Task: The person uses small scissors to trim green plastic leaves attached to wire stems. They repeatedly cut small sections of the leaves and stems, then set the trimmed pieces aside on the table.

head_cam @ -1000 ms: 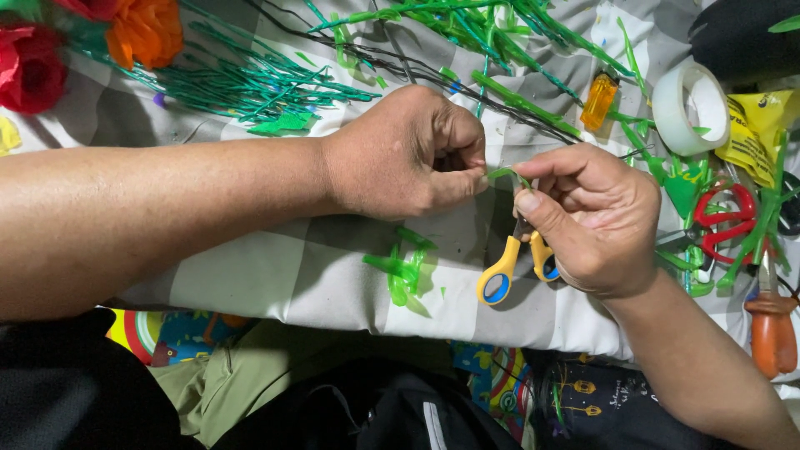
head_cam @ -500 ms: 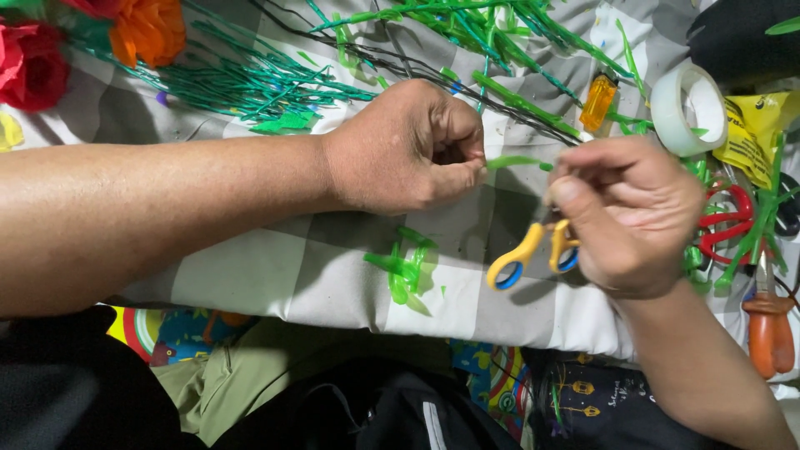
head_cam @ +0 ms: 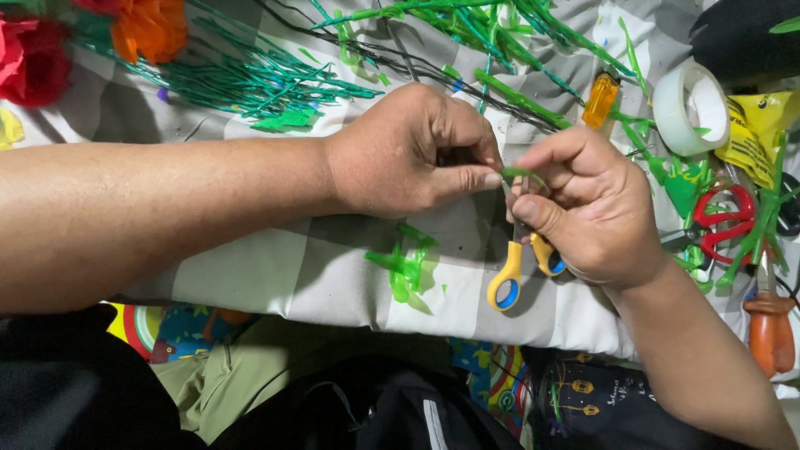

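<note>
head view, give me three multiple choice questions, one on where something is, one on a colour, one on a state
1. Where does the roll of clear tape lie?
A. at the upper right of the checked cloth
B. under the left forearm
C. on the person's lap

2. What colour are the handles of the scissors in the right hand?
A. red
B. yellow with blue inside
C. black

3. What is the left hand doing?
A. lying flat and open on the cloth
B. pinching a thin green strip at its fingertips
C. holding an orange flower

Answers: 1 A, the tape sits near the top right edge beside a yellow packet. 2 B, yellow loops with blue lining hang below the right hand. 3 B, thumb and fingers close on the strip, which meets the right hand.
</note>
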